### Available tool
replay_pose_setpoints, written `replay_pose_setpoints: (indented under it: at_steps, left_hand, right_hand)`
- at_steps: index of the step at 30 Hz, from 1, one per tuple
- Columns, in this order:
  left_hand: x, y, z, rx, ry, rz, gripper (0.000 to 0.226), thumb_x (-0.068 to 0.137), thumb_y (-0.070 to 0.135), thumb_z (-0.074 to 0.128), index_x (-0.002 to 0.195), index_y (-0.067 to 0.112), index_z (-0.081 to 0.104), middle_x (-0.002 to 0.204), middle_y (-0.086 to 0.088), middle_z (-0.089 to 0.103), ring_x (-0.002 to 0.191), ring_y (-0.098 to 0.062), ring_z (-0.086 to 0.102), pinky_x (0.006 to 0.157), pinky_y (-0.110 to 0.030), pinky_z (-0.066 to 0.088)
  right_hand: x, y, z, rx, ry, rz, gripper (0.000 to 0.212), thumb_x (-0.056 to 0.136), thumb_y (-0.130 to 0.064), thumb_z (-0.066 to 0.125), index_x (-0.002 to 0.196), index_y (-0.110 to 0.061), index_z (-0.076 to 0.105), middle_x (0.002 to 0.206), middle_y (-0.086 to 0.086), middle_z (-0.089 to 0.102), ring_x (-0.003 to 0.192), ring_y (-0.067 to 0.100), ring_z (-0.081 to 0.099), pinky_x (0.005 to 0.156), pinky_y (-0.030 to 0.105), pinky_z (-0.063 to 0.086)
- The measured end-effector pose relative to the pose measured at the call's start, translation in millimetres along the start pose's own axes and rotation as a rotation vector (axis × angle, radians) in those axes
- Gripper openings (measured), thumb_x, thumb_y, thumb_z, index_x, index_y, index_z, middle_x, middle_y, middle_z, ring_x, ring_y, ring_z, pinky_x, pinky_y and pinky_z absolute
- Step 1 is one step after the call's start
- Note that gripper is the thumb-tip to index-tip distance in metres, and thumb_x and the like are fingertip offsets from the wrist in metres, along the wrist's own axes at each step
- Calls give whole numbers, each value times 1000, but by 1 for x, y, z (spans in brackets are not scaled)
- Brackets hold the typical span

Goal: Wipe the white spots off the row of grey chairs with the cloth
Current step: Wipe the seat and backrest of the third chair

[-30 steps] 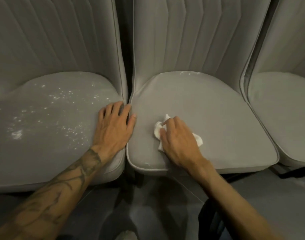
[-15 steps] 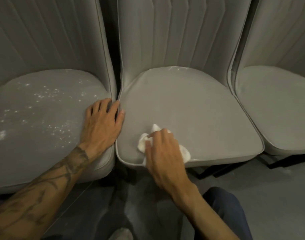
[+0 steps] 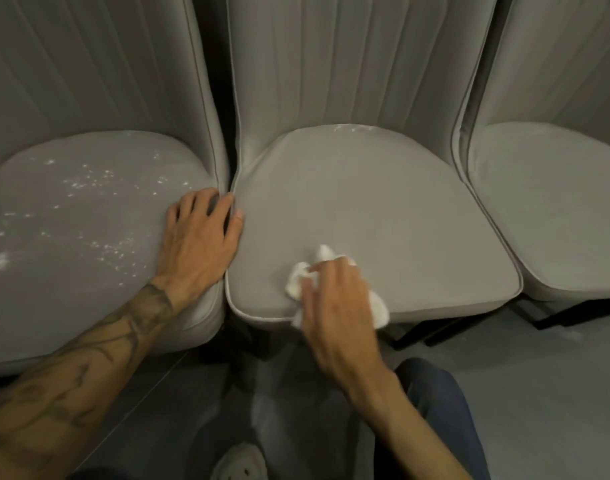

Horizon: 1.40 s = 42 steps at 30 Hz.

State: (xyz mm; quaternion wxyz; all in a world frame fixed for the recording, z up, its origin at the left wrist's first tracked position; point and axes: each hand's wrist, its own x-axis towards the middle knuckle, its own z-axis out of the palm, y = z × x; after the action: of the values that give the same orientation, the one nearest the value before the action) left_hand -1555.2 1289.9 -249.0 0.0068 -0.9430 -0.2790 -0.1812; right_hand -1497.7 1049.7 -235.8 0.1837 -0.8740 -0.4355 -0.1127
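Cloth (image 3: 298, 279) is bunched under the right hand (image 3: 338, 303), whose fingers curl over it and press it on the front part of the middle chair (image 3: 383, 202), near the front edge. The left hand (image 3: 199, 240) lies flat with straight fingers on the right edge of the left chair (image 3: 54, 271) and holds nothing; it seems to serve as a support.

The middle seat looks almost clean. Only a small group of white spots (image 3: 352, 128) sits at its back, where the seat meets the backrest. To do this step well, I think the wiping should go with firm, even pressure up to that back seam, using a clean side of the cloth, so the powder is lifted and not spread. The left chair carries many white marks (image 3: 88, 183) and appears not yet wiped. The right chair (image 3: 556, 202) shows none that I can see.
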Motion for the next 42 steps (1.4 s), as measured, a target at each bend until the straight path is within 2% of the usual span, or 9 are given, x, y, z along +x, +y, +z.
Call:
replay_pose_setpoints:
  at_steps: [3, 9, 12, 17, 23, 26, 31, 38, 42]
  left_hand:
    - [1, 1, -6, -38, -44, -6, 46, 107, 44, 36, 134, 16, 60, 139, -13, 57, 127, -37, 51, 106, -50, 39]
    - [-18, -10, -17, -7, -55, 56, 45, 106, 43, 35, 133, 16, 60, 139, -13, 55, 125, -35, 50, 103, -48, 37]
    - [-24, -9, -17, -29, -59, 1, 47, 108, 43, 32, 136, 16, 60, 141, -13, 55, 127, -34, 50, 106, -48, 37]
    - [-25, -10, -14, -115, -63, -59, 43, 109, 36, 34, 134, 16, 62, 143, -10, 56, 130, -31, 49, 109, -47, 37]
    - [-25, -7, -18, -94, -19, -41, 37, 109, 33, 39, 129, 16, 64, 138, -9, 58, 124, -32, 52, 105, -48, 40]
    - [-25, -9, -19, -133, -63, -61, 41, 108, 33, 35, 131, 13, 64, 140, -13, 58, 127, -34, 52, 108, -50, 39]
    - [-25, -13, -18, -216, -66, -114, 40, 110, 29, 38, 133, 8, 64, 141, -17, 57, 130, -36, 51, 111, -50, 37]
    - [-24, -13, -15, -109, 0, -66, 33, 111, 28, 40, 131, 15, 62, 140, -10, 57, 126, -29, 50, 106, -45, 38]
    - [-24, -11, -16, -115, -37, -78, 34, 111, 27, 41, 134, 13, 62, 143, -13, 56, 129, -32, 50, 108, -48, 39]
  right_hand:
    - [2, -9, -2, 54, 11, -223, 9, 99, -7, 46, 93, -4, 53, 92, 19, 53, 76, 35, 48, 65, 50, 44]
    - [-5, 63, -24, -210, -24, -37, 23, 102, -5, 44, 110, 6, 62, 99, 24, 54, 84, 37, 49, 70, 52, 43]
    - [-6, 4, -6, -165, -109, -6, 37, 105, -14, 32, 130, 5, 54, 109, 20, 53, 93, 37, 49, 80, 52, 40]
    - [15, -77, 24, 3, -261, -294, 48, 103, -21, 11, 118, -2, 53, 112, 18, 51, 94, 27, 39, 81, 42, 32]
    - [26, -32, 13, 61, 57, -67, 15, 100, -9, 43, 102, 2, 54, 93, 19, 50, 78, 34, 47, 67, 51, 43]
    - [18, -86, 27, 208, -74, -19, 36, 105, -14, 32, 124, 9, 52, 103, 21, 51, 88, 36, 51, 77, 50, 42]
    - [30, -97, 35, 198, -267, -154, 41, 103, -34, 28, 125, -6, 50, 121, 14, 52, 106, 27, 49, 96, 44, 44]
    - [-4, -49, 8, -74, -374, -221, 48, 103, -21, 9, 111, -7, 53, 107, 16, 49, 92, 28, 37, 77, 45, 29]
    - [23, -77, 21, 0, -336, -199, 26, 98, -30, 40, 114, -12, 47, 109, 11, 48, 95, 25, 41, 84, 41, 35]
